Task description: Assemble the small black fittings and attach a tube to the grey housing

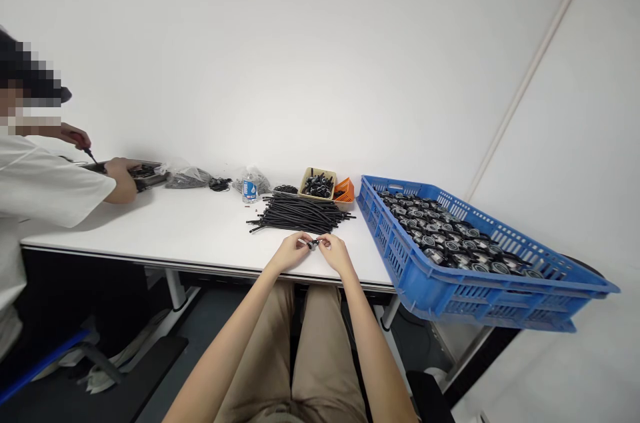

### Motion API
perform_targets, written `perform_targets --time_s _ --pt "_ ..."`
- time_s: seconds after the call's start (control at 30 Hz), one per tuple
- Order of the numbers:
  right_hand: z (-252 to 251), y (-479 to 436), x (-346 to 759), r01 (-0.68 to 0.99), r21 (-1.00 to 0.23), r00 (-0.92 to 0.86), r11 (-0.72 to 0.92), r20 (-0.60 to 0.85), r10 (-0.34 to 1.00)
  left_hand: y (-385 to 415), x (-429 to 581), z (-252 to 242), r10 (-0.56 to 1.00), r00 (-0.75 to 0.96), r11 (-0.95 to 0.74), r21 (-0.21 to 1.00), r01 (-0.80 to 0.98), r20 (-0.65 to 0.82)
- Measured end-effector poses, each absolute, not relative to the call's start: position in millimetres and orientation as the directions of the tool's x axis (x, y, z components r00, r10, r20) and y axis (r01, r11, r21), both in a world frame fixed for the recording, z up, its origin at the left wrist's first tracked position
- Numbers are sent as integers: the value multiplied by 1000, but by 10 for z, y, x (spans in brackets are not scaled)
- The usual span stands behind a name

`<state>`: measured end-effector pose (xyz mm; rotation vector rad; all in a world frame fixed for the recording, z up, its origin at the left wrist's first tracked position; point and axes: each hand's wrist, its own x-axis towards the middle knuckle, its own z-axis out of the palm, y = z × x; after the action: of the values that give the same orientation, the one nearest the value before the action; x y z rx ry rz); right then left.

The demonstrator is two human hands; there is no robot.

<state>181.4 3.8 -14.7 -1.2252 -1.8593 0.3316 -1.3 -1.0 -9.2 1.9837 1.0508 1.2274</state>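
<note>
My left hand (291,251) and my right hand (333,252) meet near the front edge of the white table (190,230). Together they pinch a small black part (313,244) between their fingertips. Both hands are closed on it. Just behind them lies a pile of thin black rods (300,213). Beyond the pile stand a beige bin (318,184) with black parts and a small orange bin (345,190).
A big blue crate (480,256) filled with black round parts overhangs the table's right end. A water bottle (249,188) and plastic bags (186,175) sit at the back. At the far left a person in a white shirt (45,183) works with a screwdriver over a tray (143,173).
</note>
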Motion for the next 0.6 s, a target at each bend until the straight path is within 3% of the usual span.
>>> perform_targets --time_s 0.6 --pt "-164 55 1805 608 -632 -143 481 509 849 17 -18 -125 841 266 -538 785 308 472"
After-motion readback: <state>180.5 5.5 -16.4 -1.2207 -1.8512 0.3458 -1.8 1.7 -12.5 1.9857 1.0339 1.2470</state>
